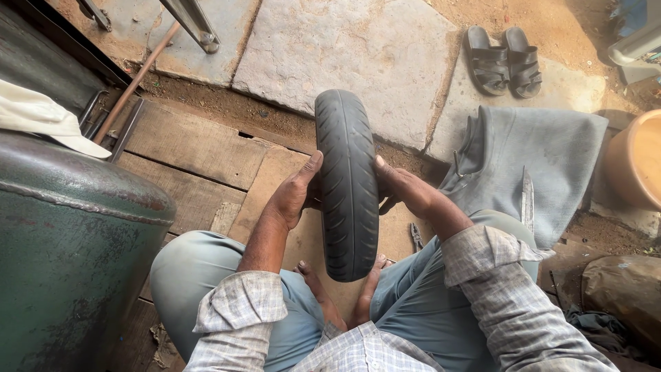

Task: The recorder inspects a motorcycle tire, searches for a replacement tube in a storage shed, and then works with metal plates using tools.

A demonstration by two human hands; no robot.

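A small black tyre [348, 182] stands upright on its tread between my knees, its lower end pinched between my bare feet [344, 293]. My left hand [295, 193] grips the tyre's left sidewall, thumb up along the edge. On the opposite sidewall my right hand [403, 187] holds it, fingers wrapped behind. Both forearms wear rolled checked sleeves, and I sit on wooden planks [200, 148].
A large green metal tank [69, 241] stands at my left with a white cloth [41, 117] on top. A grey rubber tube [533, 162] and a metal blade [527, 200] lie at right, pliers [416, 235] beside my knee. Black sandals [502, 60] rest on stone slabs; an orange tub [637, 162] is far right.
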